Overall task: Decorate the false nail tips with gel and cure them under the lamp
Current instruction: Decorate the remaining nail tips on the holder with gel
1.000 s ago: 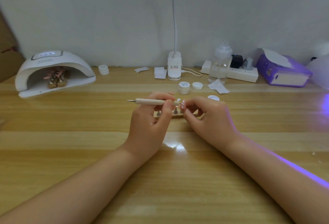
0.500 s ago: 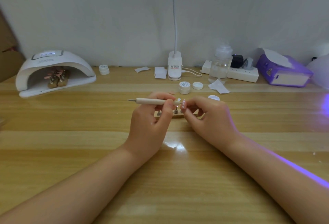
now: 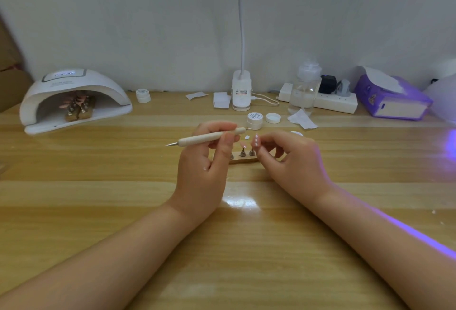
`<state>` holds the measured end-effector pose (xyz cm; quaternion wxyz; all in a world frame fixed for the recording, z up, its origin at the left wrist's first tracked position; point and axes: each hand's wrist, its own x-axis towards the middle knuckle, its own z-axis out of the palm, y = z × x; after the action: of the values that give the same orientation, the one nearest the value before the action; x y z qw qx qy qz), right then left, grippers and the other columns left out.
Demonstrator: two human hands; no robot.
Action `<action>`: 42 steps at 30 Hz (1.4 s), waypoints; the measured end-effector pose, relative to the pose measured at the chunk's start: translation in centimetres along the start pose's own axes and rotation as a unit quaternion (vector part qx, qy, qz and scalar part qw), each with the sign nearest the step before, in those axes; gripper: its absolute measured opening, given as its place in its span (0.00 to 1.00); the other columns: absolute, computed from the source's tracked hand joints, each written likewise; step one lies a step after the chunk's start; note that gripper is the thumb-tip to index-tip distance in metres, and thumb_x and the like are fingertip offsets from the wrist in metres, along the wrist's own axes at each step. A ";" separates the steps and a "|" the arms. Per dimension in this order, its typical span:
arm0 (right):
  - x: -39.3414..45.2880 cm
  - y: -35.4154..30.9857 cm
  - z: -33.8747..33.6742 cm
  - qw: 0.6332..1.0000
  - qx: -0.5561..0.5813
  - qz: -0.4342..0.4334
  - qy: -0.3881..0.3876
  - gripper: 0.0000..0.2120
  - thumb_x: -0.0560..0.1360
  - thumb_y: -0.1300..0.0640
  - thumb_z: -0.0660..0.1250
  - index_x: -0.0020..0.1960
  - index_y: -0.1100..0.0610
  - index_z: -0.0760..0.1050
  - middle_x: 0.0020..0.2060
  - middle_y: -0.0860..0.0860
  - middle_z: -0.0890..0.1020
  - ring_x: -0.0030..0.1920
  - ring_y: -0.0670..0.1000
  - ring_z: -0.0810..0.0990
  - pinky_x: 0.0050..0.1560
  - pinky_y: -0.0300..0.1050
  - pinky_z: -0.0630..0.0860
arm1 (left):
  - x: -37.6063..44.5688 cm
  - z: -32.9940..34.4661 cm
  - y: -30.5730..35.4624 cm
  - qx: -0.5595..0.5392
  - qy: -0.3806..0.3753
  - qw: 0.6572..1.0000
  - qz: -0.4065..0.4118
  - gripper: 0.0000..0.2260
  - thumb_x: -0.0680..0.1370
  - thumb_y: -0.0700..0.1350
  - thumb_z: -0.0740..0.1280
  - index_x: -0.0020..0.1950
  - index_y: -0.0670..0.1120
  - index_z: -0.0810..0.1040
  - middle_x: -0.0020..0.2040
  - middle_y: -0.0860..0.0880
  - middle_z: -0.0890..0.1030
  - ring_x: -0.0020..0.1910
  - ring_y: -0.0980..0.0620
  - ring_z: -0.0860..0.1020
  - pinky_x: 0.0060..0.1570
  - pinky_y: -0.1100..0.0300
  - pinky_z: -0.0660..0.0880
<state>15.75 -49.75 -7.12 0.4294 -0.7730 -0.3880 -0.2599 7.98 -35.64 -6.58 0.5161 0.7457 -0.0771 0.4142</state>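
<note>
The left hand (image 3: 202, 161) held the pen (image 3: 209, 136) in its fingers. Half a second before, the pen's tip had touched the pink nail (image 3: 256, 140); now it had lifted a little and pointed past it, toward the jar (image 3: 255, 120) behind the hands. The right hand (image 3: 291, 159) pinched the nail, which showed white dots. The stand (image 3: 243, 159) sat between both hands. More gel probably came next.

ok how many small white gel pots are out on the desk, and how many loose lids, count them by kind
closed gel pots: 1, back by the nail lamp
open gel pots: 1, just beyond the hands
loose lids: 1, lying beside the open pot
total: 3
</note>
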 end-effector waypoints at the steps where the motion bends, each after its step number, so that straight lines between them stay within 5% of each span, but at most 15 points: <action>1: 0.0 0.0 0.0 1.000 0.000 0.001 0.001 0.04 0.72 0.64 0.71 0.43 0.57 0.82 0.35 0.39 0.79 0.37 0.33 0.74 0.37 0.25 0.68 | 0.0 0.0 -0.1 -0.001 0.001 1.000 -0.001 0.04 0.79 0.49 0.60 0.51 0.56 0.74 0.44 0.55 0.81 0.44 0.54 0.80 0.43 0.67 0.74; 10: 0.1 -0.1 -0.1 1.000 -0.010 0.013 0.008 0.03 0.74 0.62 0.70 0.44 0.59 0.82 0.35 0.47 0.83 0.36 0.40 0.75 0.36 0.31 0.69 | -0.1 0.0 -0.1 -0.009 0.000 1.000 0.001 0.05 0.78 0.50 0.60 0.51 0.57 0.74 0.45 0.53 0.81 0.43 0.52 0.80 0.43 0.64 0.76; 15: 0.3 0.1 -0.3 0.996 -0.075 0.046 0.017 0.04 0.74 0.58 0.69 0.42 0.55 0.82 0.32 0.47 0.81 0.34 0.49 0.77 0.36 0.46 0.74 | -0.1 0.0 -0.2 -0.013 0.000 1.000 -0.001 0.05 0.78 0.50 0.59 0.50 0.58 0.74 0.44 0.54 0.81 0.43 0.52 0.80 0.43 0.66 0.75; 23: 0.5 1.4 0.0 0.974 -0.125 0.183 -0.051 0.06 0.74 0.53 0.66 0.40 0.51 0.81 0.25 0.44 0.73 0.37 0.49 0.74 0.34 0.42 0.66 | 0.0 0.1 -0.1 -0.022 -0.009 1.000 -0.008 0.05 0.78 0.51 0.59 0.50 0.58 0.74 0.45 0.61 0.81 0.42 0.57 0.80 0.42 0.66 0.75; 36: 0.3 2.4 0.2 0.963 -0.154 0.201 -0.087 0.07 0.75 0.51 0.65 0.45 0.48 0.82 0.27 0.43 0.73 0.44 0.51 0.75 0.33 0.42 0.64 | 0.0 0.1 -0.5 -0.016 0.000 0.999 -0.030 0.06 0.79 0.46 0.60 0.48 0.58 0.74 0.43 0.61 0.81 0.42 0.53 0.80 0.42 0.64 0.76; 42: 0.4 2.4 -0.1 0.959 -0.217 0.152 -0.097 0.11 0.71 0.41 0.65 0.45 0.47 0.80 0.32 0.46 0.76 0.45 0.47 0.71 0.33 0.41 0.62 | 0.0 0.2 -0.4 -0.014 -0.001 0.999 -0.029 0.06 0.79 0.45 0.60 0.48 0.57 0.74 0.42 0.62 0.81 0.41 0.55 0.80 0.40 0.68 0.75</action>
<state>17.91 -50.50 -7.92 0.2458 -0.9189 -0.2401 -0.1936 8.28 -35.59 -6.82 0.5381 0.7406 -0.0618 0.3977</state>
